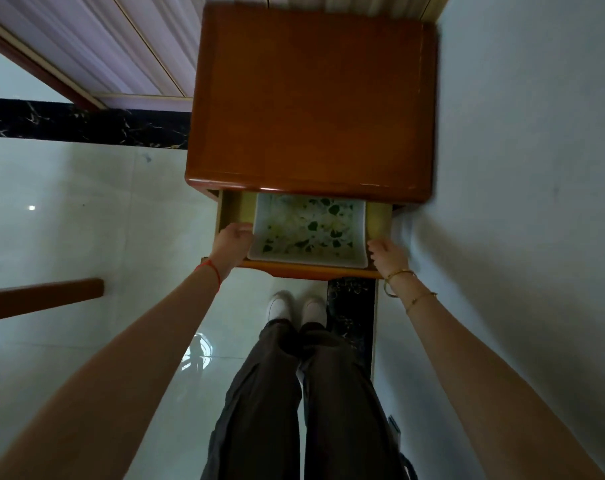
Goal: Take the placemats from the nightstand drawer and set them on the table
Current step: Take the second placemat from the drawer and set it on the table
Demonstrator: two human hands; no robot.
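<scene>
A reddish wooden nightstand [311, 105] stands against the wall, its top drawer [231, 209] pulled open toward me. Inside lies a white placemat [309, 230] with a green leaf print, its near edge lifted slightly over the drawer front. My left hand [231, 244] reaches into the drawer at the placemat's left edge, fingers curled at that edge. My right hand [387, 252] is at the placemat's right near corner, fingers bent beside it. Whether either hand grips the mat is unclear. Any mats underneath are hidden.
A white bed surface [522, 202] fills the right side next to the nightstand. Glossy pale floor tiles [86, 220] lie to the left, with a black marble strip [86, 123] and a wooden bar [41, 299]. My legs and white shoes [294, 306] stand just before the drawer.
</scene>
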